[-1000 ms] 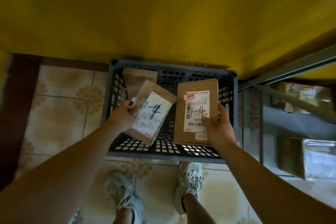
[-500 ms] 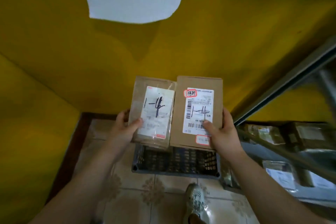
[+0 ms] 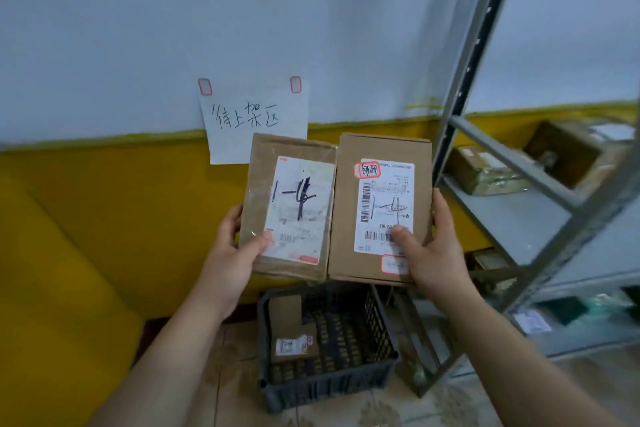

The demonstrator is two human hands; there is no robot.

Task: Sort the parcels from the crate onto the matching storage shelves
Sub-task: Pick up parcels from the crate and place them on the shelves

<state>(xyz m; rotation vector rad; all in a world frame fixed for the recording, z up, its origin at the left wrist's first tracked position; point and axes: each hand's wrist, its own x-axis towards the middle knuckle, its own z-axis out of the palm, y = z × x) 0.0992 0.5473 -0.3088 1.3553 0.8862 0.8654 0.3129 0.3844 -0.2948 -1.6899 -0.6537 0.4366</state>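
Left hand [image 3: 232, 253]: I'm grasping the tape-wrapped parcel [image 3: 294, 204] at its lower left corner. My thumb lies across the front and my fingers are curled round the left edge.
Right hand [image 3: 433, 253]: I'm clasping the cardboard box [image 3: 346, 218] at its lower right corner. My thumb presses on the white label near the barcode, and my fingers wrap the right edge.
Tape-wrapped parcel: it is upright and held up in front of the wall. Its white label faces me with "1-4" in black marker, the last figure written over heavily.
Cardboard box: it is upright just right of the first parcel, their inner edges touching. Its label also reads "1-4", and it has two red-bordered stickers – one at the label's top left, one below the label.
Crate [image 3: 329, 388]: dark plastic lattice, standing on the tiled floor below the two parcels. One brown parcel [image 3: 291, 322] lies inside, towards its left side.
Storage shelves [image 3: 512, 218]: grey metal, to the right. Brown parcels [image 3: 485, 172] sit on the tier at about hand height. The lower tiers hold what may be bagged packets – too blurred to say.
Paper note [image 3: 252, 118]: it is stuck to the far wall behind the parcels, with handwritten characters.
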